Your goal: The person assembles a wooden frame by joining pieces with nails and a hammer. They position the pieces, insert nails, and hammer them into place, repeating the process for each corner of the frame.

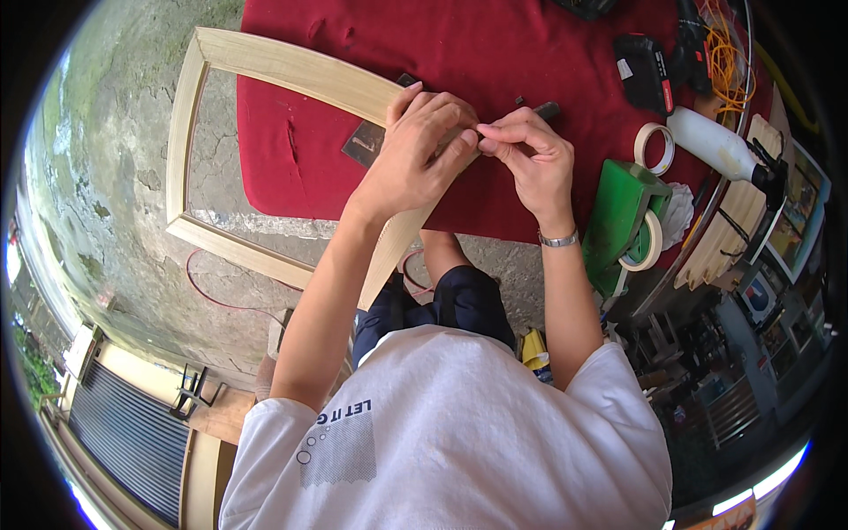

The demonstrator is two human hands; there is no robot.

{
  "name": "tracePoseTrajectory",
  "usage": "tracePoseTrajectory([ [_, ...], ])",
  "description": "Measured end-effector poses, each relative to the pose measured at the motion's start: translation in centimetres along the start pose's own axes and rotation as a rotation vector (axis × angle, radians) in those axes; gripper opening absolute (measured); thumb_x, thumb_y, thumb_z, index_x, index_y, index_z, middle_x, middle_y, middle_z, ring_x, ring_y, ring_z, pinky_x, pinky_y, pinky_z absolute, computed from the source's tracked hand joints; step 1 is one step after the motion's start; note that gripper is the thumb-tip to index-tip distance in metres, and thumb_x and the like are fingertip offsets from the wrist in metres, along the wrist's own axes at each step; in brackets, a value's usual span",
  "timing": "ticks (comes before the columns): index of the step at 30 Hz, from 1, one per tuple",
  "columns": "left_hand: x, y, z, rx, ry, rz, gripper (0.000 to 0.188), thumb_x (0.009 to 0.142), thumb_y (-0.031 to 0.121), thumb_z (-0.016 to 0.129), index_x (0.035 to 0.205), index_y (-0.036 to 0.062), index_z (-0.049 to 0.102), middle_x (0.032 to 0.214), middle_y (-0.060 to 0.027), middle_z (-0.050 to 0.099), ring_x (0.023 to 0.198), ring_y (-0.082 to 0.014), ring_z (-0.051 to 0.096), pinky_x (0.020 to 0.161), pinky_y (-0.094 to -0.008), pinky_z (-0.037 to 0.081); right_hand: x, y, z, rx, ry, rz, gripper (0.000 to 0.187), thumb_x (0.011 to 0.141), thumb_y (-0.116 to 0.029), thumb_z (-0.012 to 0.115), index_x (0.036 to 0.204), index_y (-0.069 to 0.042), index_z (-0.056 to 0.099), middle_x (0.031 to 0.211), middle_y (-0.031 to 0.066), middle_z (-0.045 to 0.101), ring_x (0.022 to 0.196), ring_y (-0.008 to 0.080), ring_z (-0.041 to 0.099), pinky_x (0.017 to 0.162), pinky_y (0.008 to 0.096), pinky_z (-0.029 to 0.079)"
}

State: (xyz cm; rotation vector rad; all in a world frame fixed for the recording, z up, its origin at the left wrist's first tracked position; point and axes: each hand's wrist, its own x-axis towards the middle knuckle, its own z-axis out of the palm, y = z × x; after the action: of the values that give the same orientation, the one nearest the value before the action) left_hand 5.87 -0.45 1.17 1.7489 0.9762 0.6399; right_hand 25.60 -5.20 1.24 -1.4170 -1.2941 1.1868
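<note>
A pale wooden frame (291, 66) lies partly over the red cloth and reaches past the table's left edge. My left hand (420, 146) is closed over its near right corner, thumb and fingers bent round the wood. Against that corner, my right hand (534, 163) pinches thumb and forefinger together, touching or almost touching the left fingertips. Whatever lies in the pinch is too small to make out. Beneath the frame, beside my left hand, sits a dark flat block (363, 144). Another dark bar (548, 111) shows just behind my right hand.
Red cloth (530, 44) covers the table. To the right stand a green tape dispenser (616, 208), a tape roll (642, 150), a white bottle (711, 137) with a black top, and wooden strips (729, 225). Farther back lie a black battery pack (643, 71) and orange cord (726, 62).
</note>
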Motion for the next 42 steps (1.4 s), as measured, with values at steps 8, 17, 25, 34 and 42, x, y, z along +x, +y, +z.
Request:
tracePoseTrajectory([
  [8, 0.0, 0.0, 0.0, 0.002, -0.005, 0.005, 0.017, 0.100, 0.022, 0.061, 0.103, 0.0067, 0.068, 0.106, -0.0074, 0.069, 0.112, -0.0279, 0.061, 0.121, -0.0478, 0.024, -0.3, -0.2, 0.3, 0.127, 0.065, 0.127, 0.014, 0.094, -0.002, 0.076, 0.107, -0.003, 0.079, 0.096, 0.0057, 0.073, 0.085, 0.0135, 0.071, 0.076, 0.0278, 0.058],
  [17, 0.1, 0.3, 0.1, 0.022, -0.024, -0.057, 0.024, 0.103, 0.029, 0.061, 0.101, 0.0068, 0.069, 0.105, -0.0071, 0.069, 0.111, -0.0290, 0.062, 0.121, -0.0492, 0.024, 0.7, -2.5, -0.6, -0.362, 0.109, -0.138, 0.033, 0.094, 0.006, 0.067, 0.126, -0.002, 0.072, 0.104, 0.0117, 0.072, 0.087, 0.0241, 0.072, 0.074, 0.0350, 0.057],
  [25, 0.1, 0.1, 0.3, 0.076, -0.033, -0.053, 0.025, 0.104, 0.029, 0.061, 0.101, 0.0053, 0.069, 0.106, -0.0076, 0.069, 0.114, -0.0298, 0.062, 0.122, -0.0500, 0.025, 1.1, -2.1, -0.7, -0.309, 0.075, -0.186, 0.013, 0.090, 0.003, 0.074, 0.102, -0.003, 0.074, 0.097, 0.0113, 0.071, 0.089, 0.0290, 0.070, 0.079, 0.0378, 0.056],
  [34, 0.2, 1.0, -0.1, -0.151, -0.004, -0.130, 0.046, 0.108, 0.035, 0.047, 0.144, 0.0080, 0.052, 0.137, -0.0124, 0.065, 0.137, -0.0267, 0.053, 0.126, -0.0474, 0.014, -0.2, -2.1, -0.3, -0.650, 0.084, -0.273, 0.013, 0.093, -0.007, 0.072, 0.106, -0.005, 0.072, 0.099, 0.0075, 0.067, 0.095, 0.0303, 0.066, 0.086, 0.0444, 0.050],
  [42, -0.9, -0.1, -0.6, 0.234, 0.004, 0.073, 0.082, 0.084, 0.046, 0.081, 0.148, 0.0067, 0.049, 0.157, -0.0131, 0.051, 0.150, -0.0323, 0.042, 0.126, -0.0516, 0.026, -1.7, -0.6, 2.8, -0.815, 0.118, -0.209, 0.010, 0.089, -0.014, 0.076, 0.098, -0.015, 0.071, 0.107, -0.0021, 0.068, 0.099, 0.0250, 0.062, 0.090, 0.0449, 0.043],
])
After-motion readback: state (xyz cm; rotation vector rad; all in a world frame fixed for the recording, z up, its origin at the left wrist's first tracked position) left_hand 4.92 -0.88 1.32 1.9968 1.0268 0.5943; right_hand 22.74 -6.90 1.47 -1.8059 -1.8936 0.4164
